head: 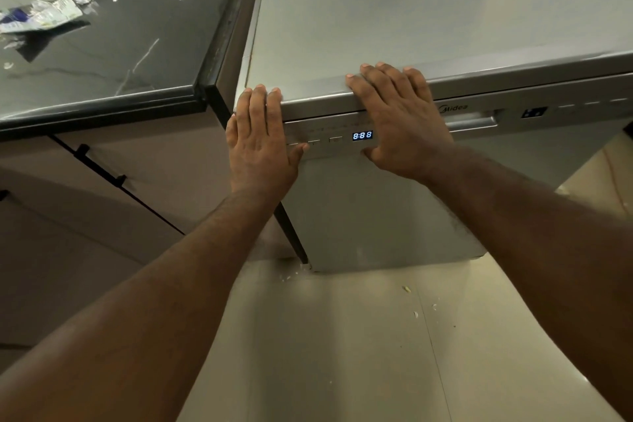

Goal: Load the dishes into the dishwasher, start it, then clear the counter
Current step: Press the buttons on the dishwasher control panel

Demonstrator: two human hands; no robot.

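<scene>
A silver free-standing dishwasher [376, 209] stands in front of me with its door closed. The control strip along the top of the door shows a lit blue display [362, 135] reading 8:88. My left hand [262, 141] lies flat against the left end of the strip, fingers straight and reaching the top edge, thumb by the buttons [313, 142]. To the right of the display my right hand [397, 117] presses flat on the door, its fingertips over the top edge. Neither hand holds anything. The door handle [472, 122] is to the right of my right hand.
A dark marble counter [113, 52] adjoins the dishwasher on the left, with torn foil-and-plastic wrappers [41, 14] at its far left. Below it are cabinet doors with black handles [99, 165]. The tiled floor [342, 336] has a few small scraps.
</scene>
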